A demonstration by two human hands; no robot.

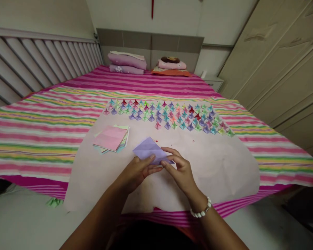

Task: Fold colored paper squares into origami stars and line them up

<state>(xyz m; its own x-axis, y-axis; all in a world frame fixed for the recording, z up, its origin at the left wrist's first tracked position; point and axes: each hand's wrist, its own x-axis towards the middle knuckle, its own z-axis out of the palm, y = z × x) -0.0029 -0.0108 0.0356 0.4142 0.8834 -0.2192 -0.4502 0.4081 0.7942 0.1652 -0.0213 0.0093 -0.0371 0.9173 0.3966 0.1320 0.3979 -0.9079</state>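
Note:
Between my two hands is a sheet of purple origami paper, creased and partly folded, lifted over a large pale sheet. My left hand grips its near left part, thumb on top and fingers underneath. At the right corner, my right hand pinches the paper between thumb and fingers. To the left lies a stack of square coloured papers, pink on top. Beyond my hands, many small folded paper pieces in several colours stand in rows across the far part of the pale sheet.
The pale sheet lies on a bed with a striped cover. Folded bedding and a pillow pile rest by the headboard. A railing runs along the left, a wardrobe stands right. Green paper lies at lower left.

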